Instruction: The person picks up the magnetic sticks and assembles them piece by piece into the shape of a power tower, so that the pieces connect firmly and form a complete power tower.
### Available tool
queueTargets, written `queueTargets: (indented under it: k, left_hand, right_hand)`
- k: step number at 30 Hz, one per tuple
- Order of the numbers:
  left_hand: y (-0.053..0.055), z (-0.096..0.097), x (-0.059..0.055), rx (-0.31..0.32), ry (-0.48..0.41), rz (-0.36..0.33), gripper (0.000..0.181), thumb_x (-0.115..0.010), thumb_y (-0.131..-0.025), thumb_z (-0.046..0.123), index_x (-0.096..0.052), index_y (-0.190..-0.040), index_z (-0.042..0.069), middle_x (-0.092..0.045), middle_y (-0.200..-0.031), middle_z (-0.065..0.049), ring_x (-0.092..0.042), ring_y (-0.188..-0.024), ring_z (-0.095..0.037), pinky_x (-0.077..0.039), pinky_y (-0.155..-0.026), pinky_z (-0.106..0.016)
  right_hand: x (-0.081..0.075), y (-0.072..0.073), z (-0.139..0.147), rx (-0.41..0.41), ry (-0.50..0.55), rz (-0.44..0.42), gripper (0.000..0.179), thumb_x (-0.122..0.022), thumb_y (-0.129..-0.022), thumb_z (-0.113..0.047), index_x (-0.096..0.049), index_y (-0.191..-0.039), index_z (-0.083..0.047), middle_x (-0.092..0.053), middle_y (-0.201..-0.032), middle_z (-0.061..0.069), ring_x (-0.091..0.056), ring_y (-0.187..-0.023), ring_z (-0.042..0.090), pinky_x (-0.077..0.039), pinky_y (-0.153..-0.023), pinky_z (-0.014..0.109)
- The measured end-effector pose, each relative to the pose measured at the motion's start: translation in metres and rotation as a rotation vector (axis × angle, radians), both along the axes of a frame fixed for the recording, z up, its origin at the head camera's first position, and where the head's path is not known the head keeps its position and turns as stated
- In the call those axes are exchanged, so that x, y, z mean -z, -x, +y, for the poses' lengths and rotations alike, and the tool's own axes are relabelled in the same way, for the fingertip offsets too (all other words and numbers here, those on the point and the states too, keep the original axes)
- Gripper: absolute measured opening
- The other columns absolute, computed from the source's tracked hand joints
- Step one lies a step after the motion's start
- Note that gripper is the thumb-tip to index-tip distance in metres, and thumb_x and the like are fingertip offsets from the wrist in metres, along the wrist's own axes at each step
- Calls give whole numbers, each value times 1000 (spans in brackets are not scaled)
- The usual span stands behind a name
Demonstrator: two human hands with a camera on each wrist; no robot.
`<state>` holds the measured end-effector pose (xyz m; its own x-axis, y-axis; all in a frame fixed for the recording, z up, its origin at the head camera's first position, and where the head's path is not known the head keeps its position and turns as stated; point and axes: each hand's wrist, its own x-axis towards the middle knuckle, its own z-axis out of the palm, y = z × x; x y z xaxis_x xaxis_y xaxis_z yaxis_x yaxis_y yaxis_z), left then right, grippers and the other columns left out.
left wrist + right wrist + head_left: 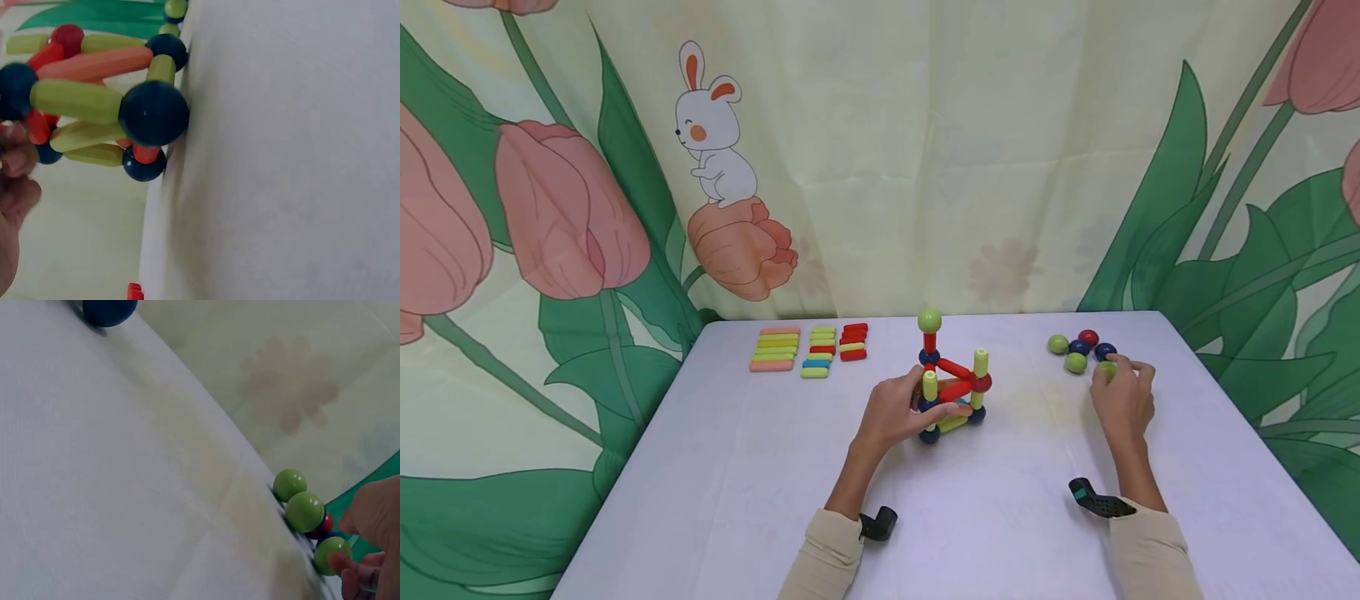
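A frame built of colored sticks and balls stands on the table, its top post carrying a green ball. My left hand grips it at the near left corner, around a dark blue ball. In the left wrist view, dark blue balls form the base, joined by green, salmon and red sticks. Far to the right, my right hand reaches down with thumb and fingers around a loose green ball. The right wrist view shows a fingertip against this ball; the far contact is partly hidden.
Beside the right hand lie several loose balls: green, red and dark blue. Sorted rows of sticks lie at back left: long ones, mixed short ones and mostly red ones. A printed curtain hangs behind the table.
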<state>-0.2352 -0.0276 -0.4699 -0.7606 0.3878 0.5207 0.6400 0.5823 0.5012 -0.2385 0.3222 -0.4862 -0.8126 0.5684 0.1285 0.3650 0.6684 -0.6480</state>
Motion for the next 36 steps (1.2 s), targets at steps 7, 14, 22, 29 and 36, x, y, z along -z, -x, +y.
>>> queueTargets:
  k: [7,14,22,29,36]
  left_hand:
    - [7,-3,6,180,-407,-22,41,-45,-103,42,-55,-84,7,-52,-60,-4,-44,-55,-8,-38,-47,-19]
    - [16,-3,10,-62,-513,-233,22,-57,-99,23,-59,-116,9,-66,-108,-7,-60,-98,-18,-51,-72,-23]
    - [18,-3,16,125,-479,-477,50,-50,-103,28,-36,-149,21,-45,-151,0,-47,-137,-19,-44,-108,-38]
    - [16,-4,18,123,-486,-510,56,-61,-97,26,-39,-149,21,-47,-148,-7,-51,-132,-27,-47,-104,-45]
    - [17,-5,15,82,-397,-546,64,-67,-91,39,-43,-146,19,-55,-138,-6,-50,-127,-23,-50,-94,-37]
  right_hand:
    - [8,3,3,-29,-41,-88,52,-45,-103,-22,-35,-148,1,-31,-143,33,-47,-115,53,-43,-97,63]
    - [7,4,4,-52,-129,-119,49,-50,-101,-19,-40,-146,-1,-38,-135,37,-51,-108,56,-45,-90,64]
    - [10,3,5,-75,-152,-122,42,-52,-100,-16,-46,-139,0,-42,-125,38,-52,-102,54,-48,-86,62]
    - [6,-4,2,-99,-132,-122,46,-54,-98,-14,-43,-137,7,-41,-126,39,-50,-103,52,-48,-90,59]
    - [-12,-6,-9,-120,-120,-46,51,-53,-97,-11,-39,-139,14,-38,-131,40,-49,-112,54,-46,-98,58]
